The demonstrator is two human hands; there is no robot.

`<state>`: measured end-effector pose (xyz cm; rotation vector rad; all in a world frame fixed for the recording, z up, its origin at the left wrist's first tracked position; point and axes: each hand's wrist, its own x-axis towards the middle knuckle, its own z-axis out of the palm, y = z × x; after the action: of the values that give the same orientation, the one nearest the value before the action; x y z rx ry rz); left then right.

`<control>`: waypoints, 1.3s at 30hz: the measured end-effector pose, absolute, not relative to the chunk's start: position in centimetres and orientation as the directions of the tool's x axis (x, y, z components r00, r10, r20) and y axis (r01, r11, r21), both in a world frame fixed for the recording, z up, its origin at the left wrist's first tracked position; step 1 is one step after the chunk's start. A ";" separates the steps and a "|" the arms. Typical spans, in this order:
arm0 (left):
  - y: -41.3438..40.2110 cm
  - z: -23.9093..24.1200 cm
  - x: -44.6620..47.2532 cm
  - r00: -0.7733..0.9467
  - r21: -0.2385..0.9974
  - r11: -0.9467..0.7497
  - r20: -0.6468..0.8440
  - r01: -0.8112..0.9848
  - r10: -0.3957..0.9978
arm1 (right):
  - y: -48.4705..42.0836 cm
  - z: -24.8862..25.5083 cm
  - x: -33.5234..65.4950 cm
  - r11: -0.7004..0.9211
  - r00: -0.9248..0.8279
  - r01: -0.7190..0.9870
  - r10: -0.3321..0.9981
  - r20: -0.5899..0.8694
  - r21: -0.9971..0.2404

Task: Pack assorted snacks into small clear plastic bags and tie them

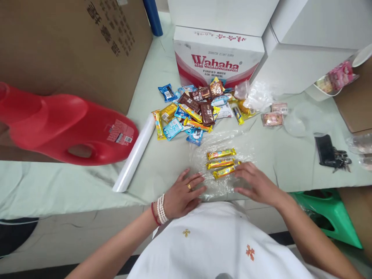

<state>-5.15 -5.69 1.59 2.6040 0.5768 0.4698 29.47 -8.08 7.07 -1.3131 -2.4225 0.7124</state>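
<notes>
Three yellow-wrapped snack bars lie in a rough stack of rows on a clear plastic sheet: the upper bar, the middle bar and the lower bar. My left hand rests open at the table's front edge, fingers spread onto the sheet's left side. My right hand is at the right end of the lower bar, with fingertips and thumb apart; whether it touches the wrapper I cannot tell. Beyond the sheet is a heap of mixed wrapped snacks.
On the left, a white roll lies beside a red jug. A Wahaha carton stands behind the heap. To the right are crumpled clear plastic, pink packets and keys. A green stool stands below the table.
</notes>
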 end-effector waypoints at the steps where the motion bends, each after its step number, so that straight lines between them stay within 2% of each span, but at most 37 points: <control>1: -5.4 1.1 -5.2 0.852 0.493 -0.801 0.199 0.340 0.484 | -9.4 6.2 29.9 0.457 -0.543 0.692 0.839 0.013 -0.558; 5: -4.2 -0.2 -5.1 0.822 0.568 -0.749 0.206 0.341 0.530 | -11.9 3.3 30.8 0.433 -0.499 0.679 0.865 0.059 -0.593; 8: -3.1 0.4 -4.6 0.755 0.668 -0.644 0.186 0.372 0.628 | -10.4 4.3 31.0 0.366 -0.463 0.631 0.885 0.046 -0.684; 10: -2.1 1.2 -4.0 0.677 0.694 -0.557 0.135 0.457 0.723 | -8.2 5.9 31.3 0.256 -0.431 0.612 0.901 -0.045 -0.748; 13: -0.4 1.7 -3.0 0.538 0.661 -0.463 0.105 0.590 0.836 | -4.2 7.3 31.9 0.055 -0.372 0.601 0.903 -0.218 -0.797; 15: 0.7 1.4 -2.3 0.441 0.643 -0.405 0.115 0.650 0.890 | -1.6 7.0 32.2 -0.034 -0.324 0.608 0.902 -0.286 -0.794; 17: 1.7 0.7 -1.7 0.360 0.617 -0.348 0.112 0.706 0.926 | 0.8 6.2 32.4 -0.052 -0.282 0.671 0.905 -0.318 -0.740; 20: 2.3 -0.3 -0.7 0.269 0.549 -0.276 0.096 0.789 0.958 | 3.5 5.4 31.7 0.055 -0.254 0.841 0.919 -0.302 -0.538; 24: 2.0 -0.9 0.4 0.136 0.496 -0.191 0.146 0.847 0.980 | 6.2 5.3 28.5 0.224 -0.268 0.929 0.956 -0.120 -0.293; 26: 1.7 -1.0 0.8 0.086 0.483 -0.153 0.157 0.862 0.984 | 7.5 5.2 26.7 0.252 -0.294 0.939 0.941 -0.169 -0.234; 29: 1.7 -0.9 1.1 0.053 0.461 -0.103 0.120 0.881 0.991 | 8.6 5.5 24.9 0.262 -0.341 0.928 0.884 -0.319 -0.263; 31: 1.8 -0.8 1.2 0.038 0.451 -0.080 0.102 0.889 0.994 | 8.3 6.2 24.6 0.338 -0.444 0.877 0.841 -0.308 -0.341; 33: 2.0 -0.8 1.4 0.034 0.457 -0.076 0.100 0.886 0.994 | 6.8 7.1 24.8 0.488 -0.589 0.790 0.773 -0.238 -0.372; 36: 2.2 -0.8 1.5 0.035 0.496 -0.085 0.109 0.864 0.993 | 3.3 7.5 25.6 0.688 -0.749 0.661 0.631 -0.201 -0.302; 39: 2.2 -0.4 0.7 0.035 0.576 -0.112 0.144 0.810 0.989 | 0.1 6.7 26.5 0.716 -0.753 0.658 0.622 -0.214 -0.235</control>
<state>0.71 2.22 -0.42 1.9831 1.8272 0.7409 26.54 0.14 6.66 -1.1304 -3.0195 0.4892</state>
